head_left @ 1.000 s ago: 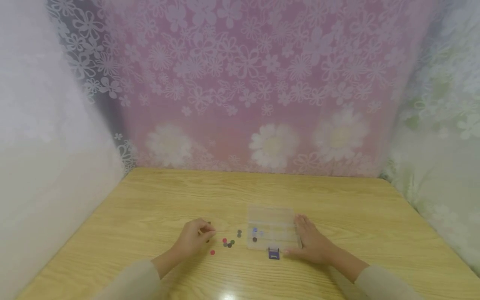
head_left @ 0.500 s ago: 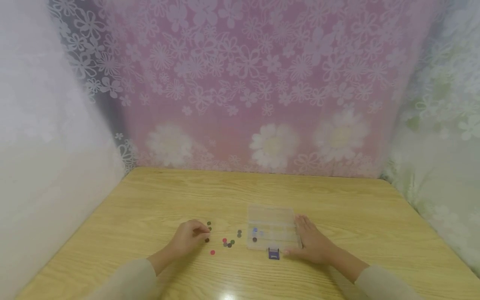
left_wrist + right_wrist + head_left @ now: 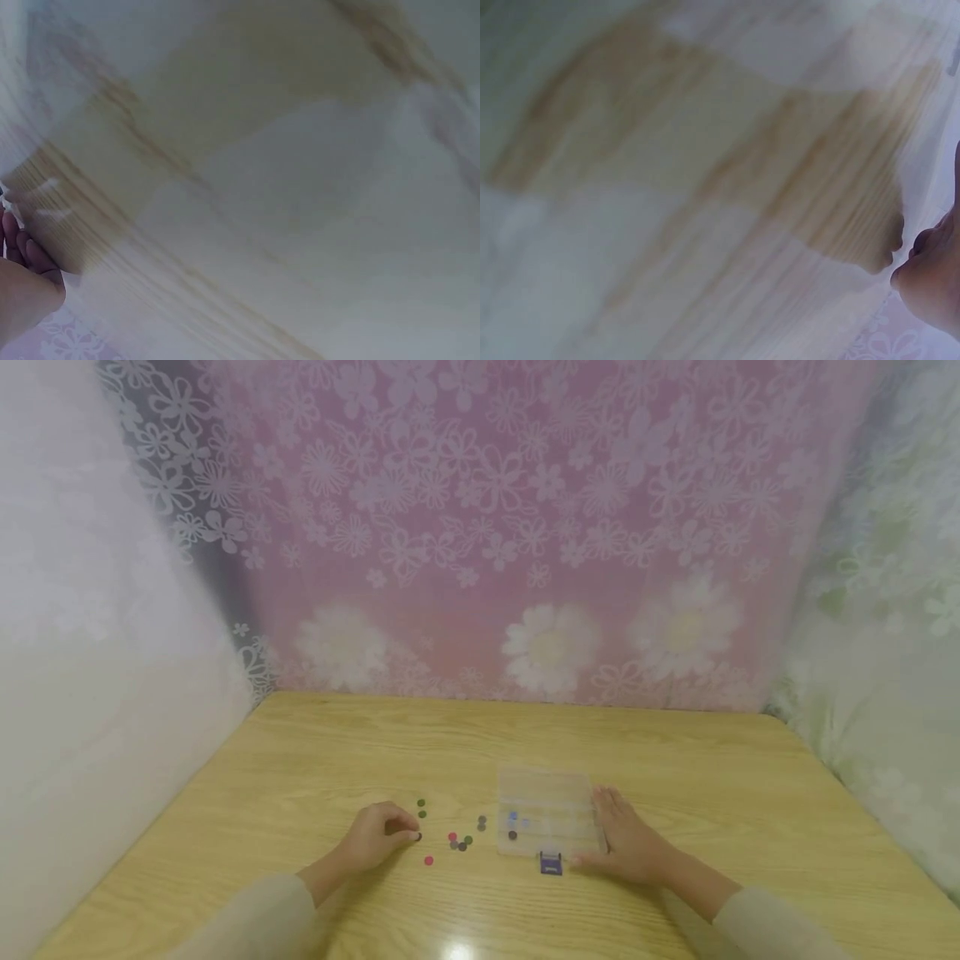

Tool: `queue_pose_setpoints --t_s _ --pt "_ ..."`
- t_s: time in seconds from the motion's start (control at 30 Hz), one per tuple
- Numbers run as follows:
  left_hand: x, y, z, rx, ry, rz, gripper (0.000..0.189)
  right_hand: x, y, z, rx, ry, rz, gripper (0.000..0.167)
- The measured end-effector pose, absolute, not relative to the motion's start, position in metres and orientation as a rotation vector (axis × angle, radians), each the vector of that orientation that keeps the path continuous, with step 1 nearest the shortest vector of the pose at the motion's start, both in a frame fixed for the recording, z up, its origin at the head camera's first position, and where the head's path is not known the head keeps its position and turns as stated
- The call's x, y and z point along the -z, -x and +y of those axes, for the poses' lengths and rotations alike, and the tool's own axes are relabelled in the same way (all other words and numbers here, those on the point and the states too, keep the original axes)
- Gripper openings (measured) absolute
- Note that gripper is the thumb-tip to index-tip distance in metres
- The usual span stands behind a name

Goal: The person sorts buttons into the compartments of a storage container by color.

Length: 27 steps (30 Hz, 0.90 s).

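My left hand (image 3: 371, 839) is over the left part of the scattered discs. Its thumb and forefinger pinch at a small dark round disc (image 3: 419, 837), partly covered by the fingertips. On the right, a clear plastic compartment box (image 3: 543, 783) lies with a dark blue latch (image 3: 551, 864) at its front edge. Inside it are a dark disc (image 3: 513, 835) and blue pieces (image 3: 513, 816). My right hand (image 3: 637, 847) rests against the box's right side, fingers straight and thumb near the front corner. Both wrist views show mostly blurred tabletop, with part of each hand at the edge.
Between hand and box lie several small discs: green ones (image 3: 422, 803), red ones (image 3: 429, 861), grey ones (image 3: 482, 821) and a dark one (image 3: 462, 847). The wood-grain table (image 3: 360, 735) ends at a pink flowered cloth (image 3: 450, 527) behind, with pale cloths at both sides.
My left hand has drawn back left, uncovering the green discs, and its fingertips have come down to the dark disc. My right hand and the box stay in place.
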State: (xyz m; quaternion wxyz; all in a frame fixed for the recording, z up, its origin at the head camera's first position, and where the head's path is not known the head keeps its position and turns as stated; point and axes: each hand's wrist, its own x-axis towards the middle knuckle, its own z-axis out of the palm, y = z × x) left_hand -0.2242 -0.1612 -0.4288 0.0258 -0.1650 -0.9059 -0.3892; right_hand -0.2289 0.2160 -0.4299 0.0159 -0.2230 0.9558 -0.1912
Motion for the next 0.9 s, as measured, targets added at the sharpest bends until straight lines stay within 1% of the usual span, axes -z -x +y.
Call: queue_pose_setpoints --t_s 0.53,0.9 --pt "0.4288 0.2235 -0.1582 1.246 0.479 -2.823 0.004 0.4297 0.2278 0.217 0.667 0.677 2.91 0.106" --pt "0.4264 0.2222 -0.1566 1.271 0.398 -2.825 0.007 0.4282 0.2288 0.2165 0.632 0.677 2.928 0.106"
